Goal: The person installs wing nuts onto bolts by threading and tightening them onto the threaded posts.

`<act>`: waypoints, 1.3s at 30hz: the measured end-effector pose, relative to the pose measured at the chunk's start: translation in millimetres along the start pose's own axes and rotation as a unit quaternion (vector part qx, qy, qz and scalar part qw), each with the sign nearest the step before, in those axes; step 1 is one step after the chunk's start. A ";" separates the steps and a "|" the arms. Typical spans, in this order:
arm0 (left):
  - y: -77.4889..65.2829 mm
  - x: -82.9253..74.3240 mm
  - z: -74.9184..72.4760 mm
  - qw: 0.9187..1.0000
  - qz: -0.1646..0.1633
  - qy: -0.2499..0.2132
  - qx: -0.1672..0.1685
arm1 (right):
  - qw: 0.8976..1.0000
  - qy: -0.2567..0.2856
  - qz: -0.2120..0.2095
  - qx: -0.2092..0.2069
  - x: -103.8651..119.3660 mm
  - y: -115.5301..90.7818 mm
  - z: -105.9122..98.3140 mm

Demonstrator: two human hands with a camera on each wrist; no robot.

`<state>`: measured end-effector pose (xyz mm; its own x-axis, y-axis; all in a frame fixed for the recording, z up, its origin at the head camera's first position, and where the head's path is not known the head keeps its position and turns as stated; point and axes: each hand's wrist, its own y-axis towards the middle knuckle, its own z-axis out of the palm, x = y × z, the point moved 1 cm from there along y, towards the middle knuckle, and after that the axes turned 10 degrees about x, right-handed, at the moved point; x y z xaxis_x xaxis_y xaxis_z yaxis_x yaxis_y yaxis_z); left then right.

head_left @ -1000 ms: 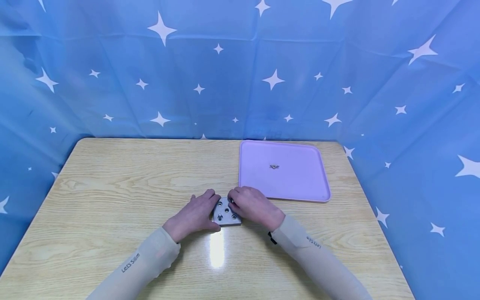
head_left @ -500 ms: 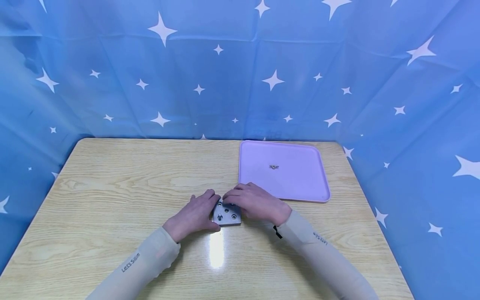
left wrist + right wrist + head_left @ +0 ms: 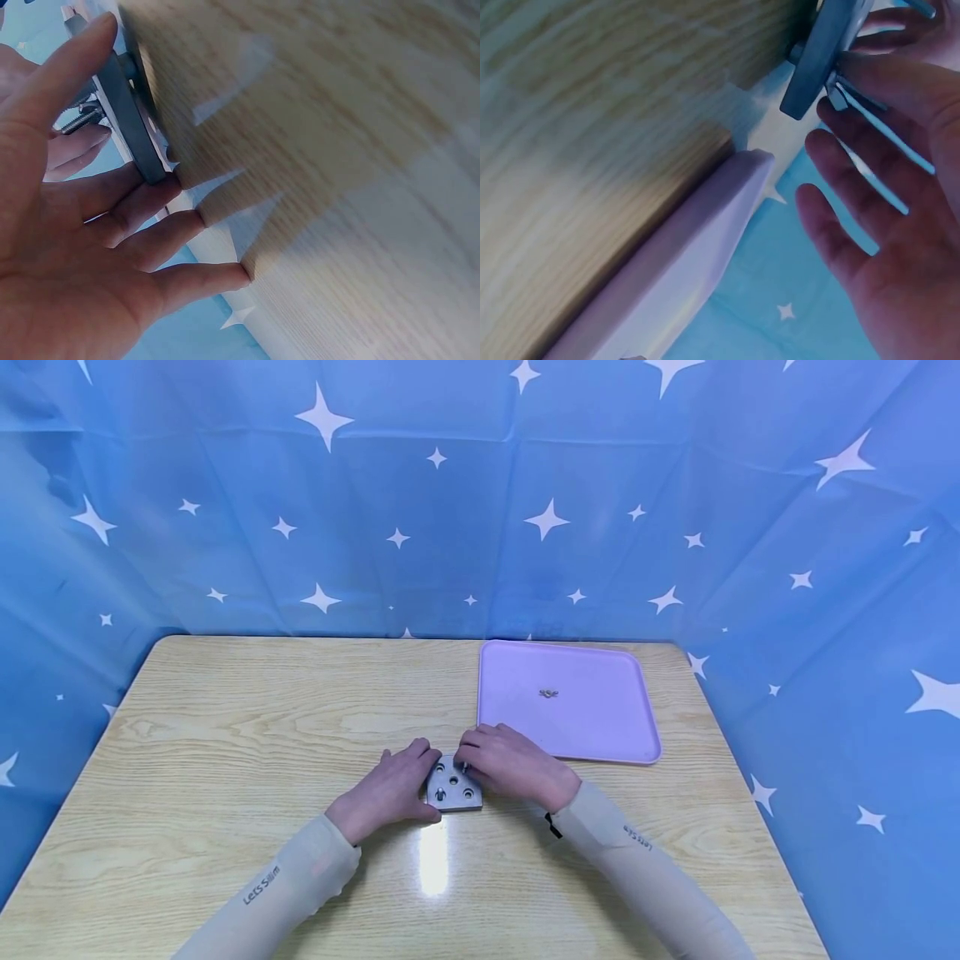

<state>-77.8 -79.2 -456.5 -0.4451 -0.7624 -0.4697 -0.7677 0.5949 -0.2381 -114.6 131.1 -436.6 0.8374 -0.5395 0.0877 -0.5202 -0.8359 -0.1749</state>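
Observation:
A grey metal plate (image 3: 453, 783) with several holes lies on the table, one corner cut at a slant. My left hand (image 3: 390, 787) grips its left side, thumb on the near edge and fingertips at the far edge. An upright threaded bolt (image 3: 440, 793) stands in the plate's near left part. At the far right hole my right hand (image 3: 512, 766) pinches a wing nut (image 3: 837, 96) with thumb and index finger; its other fingers are spread loosely. The wing nut is mostly hidden by the fingers. From the left wrist view, the plate (image 3: 133, 120) is seen edge-on, slightly above the table.
A lilac tray (image 3: 615, 727) stands at the back right, just beyond my right hand. Small metal wing nuts (image 3: 548, 693) lie together on it. The wooden table (image 3: 262, 735) reaches back to a blue star-printed curtain (image 3: 465, 502).
My right hand spread its fingers over the plate's far edge half a second ago, then drew back slightly right and curled in again at the wing nut. The left hand and plate stayed put.

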 end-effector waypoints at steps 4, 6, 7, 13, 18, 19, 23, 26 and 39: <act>0.2 0.0 0.1 1.000 -0.002 -0.001 0.003 | 0.999 0.001 0.000 -0.034 0.5 1.8 3.2; 0.0 -0.2 0.0 1.000 -0.001 0.001 0.003 | 0.999 0.003 0.003 -0.048 1.5 2.7 4.8; -0.1 -0.3 0.0 1.000 -0.001 0.001 0.003 | 0.999 0.003 0.007 -0.054 2.1 3.2 5.6; -1.2 -0.9 -0.4 1.000 0.004 0.004 0.000 | 0.996 -0.013 0.039 -0.084 8.1 6.5 10.3; -1.1 -1.7 -0.8 1.000 0.001 0.004 0.002 | 0.994 -0.023 0.060 -0.092 13.2 8.6 12.4; -1.0 -1.9 -0.9 1.000 0.000 0.003 0.002 | 0.993 -0.021 0.065 -0.092 14.1 8.9 12.3; -0.4 -2.0 -0.8 1.000 -0.003 0.003 0.005 | 0.993 0.005 0.084 -0.083 17.1 9.1 11.4; -0.2 -1.8 -0.4 1.000 -0.003 0.002 0.005 | 0.993 0.027 0.092 -0.075 18.7 9.3 11.1; 0.4 -0.1 0.0 1.000 0.002 0.000 0.000 | 0.999 0.042 -0.002 -0.001 3.0 -4.6 -2.0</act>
<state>-78.0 -78.9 -456.5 -0.4480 -0.7602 -0.4706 -0.7662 0.5976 -0.2360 -110.0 133.1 -433.6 0.8226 -0.5426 0.1700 -0.5173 -0.8382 -0.1727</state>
